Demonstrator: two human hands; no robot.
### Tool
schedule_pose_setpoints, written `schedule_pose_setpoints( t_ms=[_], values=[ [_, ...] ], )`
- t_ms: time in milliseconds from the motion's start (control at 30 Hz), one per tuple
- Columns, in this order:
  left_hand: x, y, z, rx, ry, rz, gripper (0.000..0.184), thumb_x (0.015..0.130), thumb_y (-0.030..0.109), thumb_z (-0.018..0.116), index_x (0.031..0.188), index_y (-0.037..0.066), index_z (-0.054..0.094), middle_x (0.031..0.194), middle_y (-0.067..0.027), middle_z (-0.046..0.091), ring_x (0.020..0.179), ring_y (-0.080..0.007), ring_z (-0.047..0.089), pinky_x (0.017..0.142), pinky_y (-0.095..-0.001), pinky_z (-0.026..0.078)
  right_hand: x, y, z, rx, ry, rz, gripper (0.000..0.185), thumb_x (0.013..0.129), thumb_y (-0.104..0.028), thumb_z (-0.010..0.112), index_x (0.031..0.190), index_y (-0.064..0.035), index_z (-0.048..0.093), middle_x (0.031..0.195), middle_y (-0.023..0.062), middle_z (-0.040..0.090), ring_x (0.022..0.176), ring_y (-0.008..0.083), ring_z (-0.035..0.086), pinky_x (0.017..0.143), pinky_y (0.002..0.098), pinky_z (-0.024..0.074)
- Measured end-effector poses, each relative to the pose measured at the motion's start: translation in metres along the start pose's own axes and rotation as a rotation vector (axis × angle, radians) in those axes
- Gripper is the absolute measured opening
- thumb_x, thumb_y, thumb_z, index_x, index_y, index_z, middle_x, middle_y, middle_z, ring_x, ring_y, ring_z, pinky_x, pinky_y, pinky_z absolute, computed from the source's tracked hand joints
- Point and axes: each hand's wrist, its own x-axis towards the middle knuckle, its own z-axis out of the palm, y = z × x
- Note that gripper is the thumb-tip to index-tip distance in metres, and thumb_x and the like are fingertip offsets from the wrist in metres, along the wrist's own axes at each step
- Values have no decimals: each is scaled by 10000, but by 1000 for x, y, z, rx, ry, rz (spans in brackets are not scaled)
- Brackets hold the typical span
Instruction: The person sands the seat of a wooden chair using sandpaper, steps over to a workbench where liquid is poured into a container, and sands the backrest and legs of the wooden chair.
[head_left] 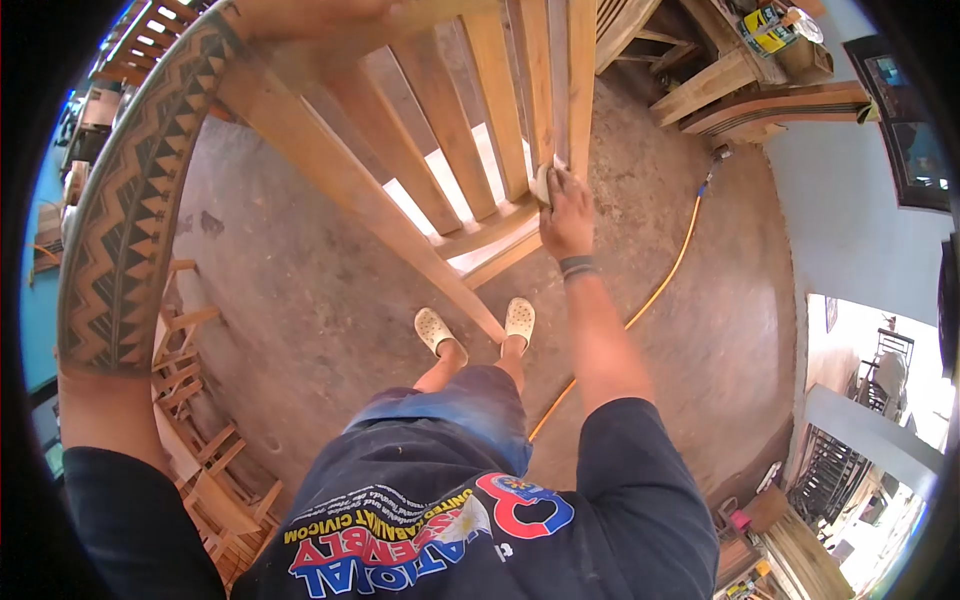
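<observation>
A wooden chair back with several upright slats (430,130) stands tilted in front of me. My right hand (568,212) is closed on a small pale pad (543,185), which looks like folded sandpaper. It presses the pad against the side of a right-hand slat, just above the lower cross rail (490,228). At the top edge, my left hand (315,14) lies across the upper part of the chair back. That hand is blurred and partly cut off, so its fingers do not show.
A yellow hose (668,282) with a metal fitting runs along the concrete floor (290,260) on the right. Wooden chair frames (195,390) stand at the left. A workbench with a labelled tin (768,32) is at upper right. My feet in clogs (519,318) flank the chair's leg.
</observation>
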Motion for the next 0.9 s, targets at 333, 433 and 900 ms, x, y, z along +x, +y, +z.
schedule_pose_setpoints(
  t_ms=[333,433,900],
  values=[
    [5,-48,2,-158,5,25,258,946,171,708,1174,66,649,1244,-67,632,1211,-226,630,1101,-366,476,-37,-44,51,59,15,327,579,1086,-341,599,1653,-261,511,1726,71,465,1646,444,266,1318,657,161],
    [2,-32,-3,-155,-34,4,232,933,125,720,1138,57,636,1196,-32,617,1208,-174,579,1115,-333,439,-12,-29,48,336,113,483,675,1027,-214,655,1672,-300,475,1743,9,448,1669,424,224,1316,689,139],
    [5,-40,-7,-438,-129,-120,194,954,57,730,1122,64,632,1175,13,554,1192,-118,548,1078,-294,420,-7,-47,50,432,47,536,567,1095,-305,594,1655,-322,506,1806,23,333,1677,439,184,1297,718,103]
  ],
)
